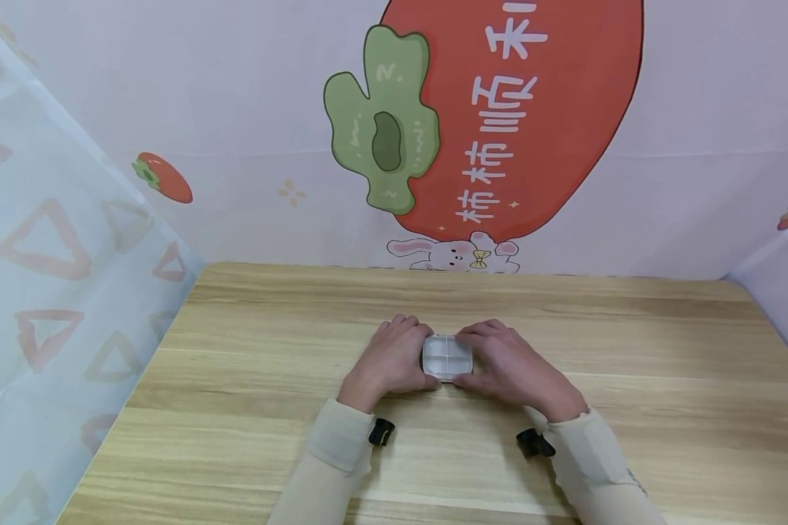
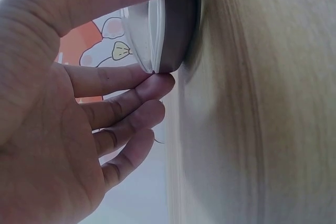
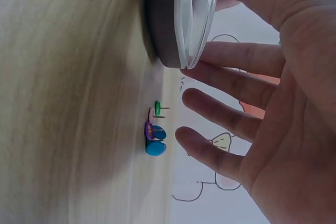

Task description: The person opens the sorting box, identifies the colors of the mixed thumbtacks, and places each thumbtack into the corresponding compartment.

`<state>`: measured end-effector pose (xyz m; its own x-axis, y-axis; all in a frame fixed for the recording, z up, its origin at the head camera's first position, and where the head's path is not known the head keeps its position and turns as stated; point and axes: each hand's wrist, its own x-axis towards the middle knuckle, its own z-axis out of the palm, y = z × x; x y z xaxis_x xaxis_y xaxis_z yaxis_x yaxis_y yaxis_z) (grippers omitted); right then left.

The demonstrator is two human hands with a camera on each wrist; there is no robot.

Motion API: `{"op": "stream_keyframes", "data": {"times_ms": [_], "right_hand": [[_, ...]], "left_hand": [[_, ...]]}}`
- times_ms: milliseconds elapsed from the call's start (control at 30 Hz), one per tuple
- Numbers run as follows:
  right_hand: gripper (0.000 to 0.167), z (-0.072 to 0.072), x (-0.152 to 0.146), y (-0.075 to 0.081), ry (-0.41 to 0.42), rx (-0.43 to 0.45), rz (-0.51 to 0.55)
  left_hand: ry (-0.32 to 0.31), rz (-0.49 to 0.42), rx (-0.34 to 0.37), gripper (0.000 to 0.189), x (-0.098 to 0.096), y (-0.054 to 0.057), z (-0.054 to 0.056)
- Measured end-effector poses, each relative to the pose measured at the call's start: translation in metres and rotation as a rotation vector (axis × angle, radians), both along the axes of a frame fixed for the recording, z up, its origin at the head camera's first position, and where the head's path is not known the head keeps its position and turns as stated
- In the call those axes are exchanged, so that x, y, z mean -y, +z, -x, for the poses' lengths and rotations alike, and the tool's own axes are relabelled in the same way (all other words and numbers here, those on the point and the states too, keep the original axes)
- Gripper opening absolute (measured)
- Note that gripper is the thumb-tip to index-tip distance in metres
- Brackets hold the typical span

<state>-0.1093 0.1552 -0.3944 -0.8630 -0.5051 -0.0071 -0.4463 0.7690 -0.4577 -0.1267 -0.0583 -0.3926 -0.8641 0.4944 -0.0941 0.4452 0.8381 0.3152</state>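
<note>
A small pill box (image 1: pixel 447 357) with a clear lid and a white divided inside sits on the table between both hands. Its dark base (image 2: pixel 179 30) and pale rim show in the left wrist view, where the lid lies over the rim. My left hand (image 1: pixel 396 357) grips the box's left end, thumb on the near side and fingertips on the far side. On the opposite end, my right hand (image 1: pixel 508 362) holds it likewise between thumb and fingers. Several coloured thumbtacks (image 3: pixel 155 148) lie on the table beyond the right fingers; the head view does not show them.
The wood-grain table (image 1: pixel 236 408) extends around the hands. A printed cloth (image 1: pixel 249 87) with a persimmon and rabbit rises behind its far edge, and another patterned cloth (image 1: pixel 59 292) hangs along the left. Black wrist mounts (image 1: pixel 535 442) sit by the sleeves.
</note>
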Motion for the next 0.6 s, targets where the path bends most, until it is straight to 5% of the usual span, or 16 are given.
{"op": "stream_keyframes", "data": {"times_ms": [600], "right_hand": [[0.055,-0.0005,-0.0028,0.0035,-0.033,0.016,-0.01]], "left_hand": [[0.02,-0.024,0.024,0.07,0.0,0.0012,-0.0012]]}}
